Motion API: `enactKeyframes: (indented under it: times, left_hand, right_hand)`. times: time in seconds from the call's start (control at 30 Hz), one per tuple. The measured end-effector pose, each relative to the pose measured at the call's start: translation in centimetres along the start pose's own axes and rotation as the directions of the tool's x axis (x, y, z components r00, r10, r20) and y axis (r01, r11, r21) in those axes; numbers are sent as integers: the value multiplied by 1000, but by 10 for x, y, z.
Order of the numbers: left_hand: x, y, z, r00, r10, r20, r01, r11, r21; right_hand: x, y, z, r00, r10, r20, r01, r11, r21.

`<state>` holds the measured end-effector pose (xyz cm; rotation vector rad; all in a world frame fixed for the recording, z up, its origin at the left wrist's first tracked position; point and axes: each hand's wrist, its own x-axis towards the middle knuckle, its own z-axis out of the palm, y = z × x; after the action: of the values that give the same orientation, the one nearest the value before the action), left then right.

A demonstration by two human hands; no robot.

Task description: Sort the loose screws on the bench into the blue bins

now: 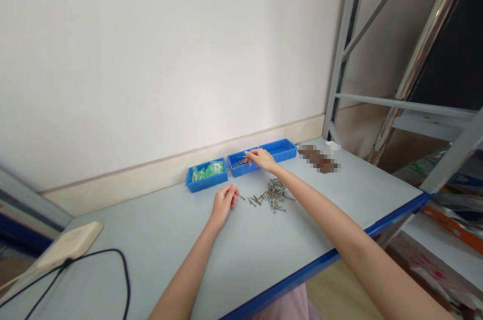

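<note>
Screws (pixel 239 163) in middle bin (pixel 242 171), green pieces (pixel 204 172) in left bin (pixel 210 182)

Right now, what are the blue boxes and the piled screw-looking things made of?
The blue boxes look like plastic, slightly glossy: even colour and moulded rims. The screw-looking things seem metal, some silvery grey, some brassy, with a dull shine; I can't tell which metal.

Screws (pixel 276 190) before 3 trays (pixel 246 169)

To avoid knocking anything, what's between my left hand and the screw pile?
Some loose screws lie between your left hand and the screw pile in the head view.
</note>
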<state>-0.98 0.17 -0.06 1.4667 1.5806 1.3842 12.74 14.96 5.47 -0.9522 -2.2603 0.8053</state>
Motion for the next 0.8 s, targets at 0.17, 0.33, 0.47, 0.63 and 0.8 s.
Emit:
enactKeyframes:
  times: [0.17, 0.33, 0.47, 0.63, 0.8]
  left_hand:
    - [-1, 0, -1, 1000, -2, -8, 2, 1000, 7]
    - [-1, 1, 2, 1000, 6, 13, -6, 1000, 27]
    - [-4, 3, 6, 999, 1, 46, -3, 999, 40]
    - [-6, 4, 7, 999, 6, 52, -9, 998, 67]
    - [-6, 6, 10, 997, -12, 70, 11, 1000, 12]
  right_hand:
    - [-10, 6, -8, 990, -111, -92, 82, 957, -277]
    - [-48, 35, -8, 881, -248, 404, 313, 944, -102]
    - [-60, 43, -3, 868, -223, 444, 324, 931, -167]
    - [-60, 37, 5, 869, -219, 443, 321, 932, -169]
    - [-64, 30, 9, 922, -236, 308, 263, 964, -50]
